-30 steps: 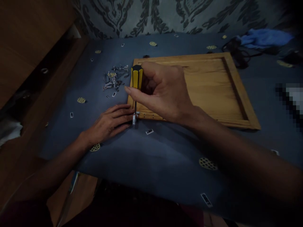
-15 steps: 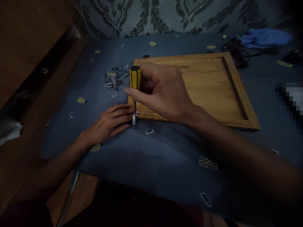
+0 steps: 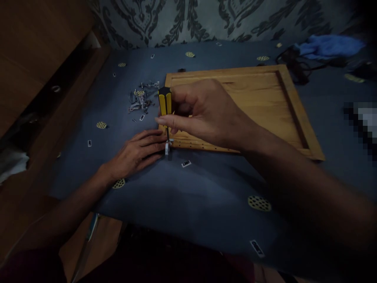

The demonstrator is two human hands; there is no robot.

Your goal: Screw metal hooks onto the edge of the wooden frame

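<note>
A yellow-and-black screwdriver [image 3: 165, 103] is gripped in my right hand [image 3: 206, 112], thumb against its handle. Its shaft points down, and its tip meets a small white-grey metal bracket [image 3: 167, 147] at the near left corner of a framed wooden panel [image 3: 253, 106]. My left hand [image 3: 134, 153] lies flat with fingers stretched out, their tips against that corner and beside the bracket. A row of small dark holes runs along the panel's near edge. My right hand covers part of the panel.
Several metal fittings [image 3: 143, 98] lie in a pile left of the panel, with a small screw [image 3: 134, 120] close by. A blue cloth [image 3: 331, 46] and a dark strapped object [image 3: 294, 65] sit at the back right. Wooden furniture [image 3: 35, 51] borders the left side.
The screwdriver's handle has tipped slightly left and lower, and my right hand has shifted with it. My left hand, the bracket and the panel stay put.
</note>
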